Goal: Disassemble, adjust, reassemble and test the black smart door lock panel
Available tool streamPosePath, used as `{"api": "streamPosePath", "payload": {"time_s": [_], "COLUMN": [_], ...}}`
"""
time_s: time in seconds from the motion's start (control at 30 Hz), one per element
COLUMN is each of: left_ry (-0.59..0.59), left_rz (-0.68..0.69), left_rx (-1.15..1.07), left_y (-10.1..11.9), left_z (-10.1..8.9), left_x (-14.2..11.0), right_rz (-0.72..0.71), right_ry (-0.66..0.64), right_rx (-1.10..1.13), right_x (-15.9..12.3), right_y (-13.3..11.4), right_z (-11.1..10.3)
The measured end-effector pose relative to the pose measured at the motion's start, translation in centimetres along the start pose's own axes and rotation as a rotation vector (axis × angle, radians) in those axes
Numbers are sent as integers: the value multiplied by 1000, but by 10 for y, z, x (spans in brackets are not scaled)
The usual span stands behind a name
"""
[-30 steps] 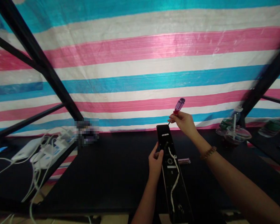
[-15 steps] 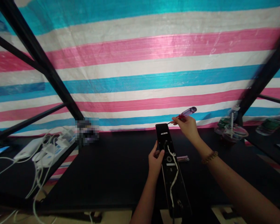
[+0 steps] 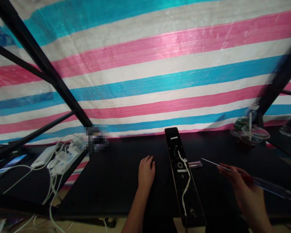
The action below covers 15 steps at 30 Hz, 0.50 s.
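A long black panel-like device point(image 3: 183, 181) lies lengthwise on the black table, with a white cable running along its upper face. My left hand point(image 3: 146, 171) rests palm down on the table to its left, fingers stretched and holding nothing. On the other side, my right hand point(image 3: 244, 189) grips a screwdriver point(image 3: 210, 161) with a clear handle and a thin shaft pointing left, its tip apart from the device. A small clear pinkish object point(image 3: 195, 164) sticks out by the device's right edge; its far end is hidden.
A white power strip point(image 3: 65, 161) with tangled white cables and a lit phone point(image 3: 12, 166) lie at left. A clear cup with a straw point(image 3: 252, 134) and a bottle point(image 3: 253, 111) stand at back right. Black metal posts point(image 3: 63, 90) frame a striped tarp point(image 3: 160, 74).
My right hand has drawn the screwdriver away from the device's far end, toward the lower right. The left hand has let go of the device and moved left onto the table.
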<state>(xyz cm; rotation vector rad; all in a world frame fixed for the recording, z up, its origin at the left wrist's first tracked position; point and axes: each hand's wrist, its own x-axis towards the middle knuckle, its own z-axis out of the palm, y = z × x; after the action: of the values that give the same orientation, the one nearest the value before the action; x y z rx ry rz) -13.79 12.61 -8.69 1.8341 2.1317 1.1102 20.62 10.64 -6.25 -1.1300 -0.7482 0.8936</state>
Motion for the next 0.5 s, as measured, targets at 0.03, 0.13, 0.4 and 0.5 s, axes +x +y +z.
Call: {"api": "streamPosePath", "payload": {"time_s": [0.03, 0.13, 0.4, 0.5], "left_ry": [-17, -13, -54, -66], "left_rz": [21, 58, 24, 18], "left_rx": [49, 117, 170, 129], "left_y": [-4, -7, 1, -1], "left_z": [0, 2, -6, -10], "left_x": [-2, -9, -20, -24], "right_rz": [27, 117, 176, 176], "right_ry": [32, 42, 48, 37], "right_rx": [13, -6, 113, 146], "right_x": [-7, -21, -27, -27], "right_y": [6, 17, 13, 11], "right_z": [-11, -37, -55, -48]}}
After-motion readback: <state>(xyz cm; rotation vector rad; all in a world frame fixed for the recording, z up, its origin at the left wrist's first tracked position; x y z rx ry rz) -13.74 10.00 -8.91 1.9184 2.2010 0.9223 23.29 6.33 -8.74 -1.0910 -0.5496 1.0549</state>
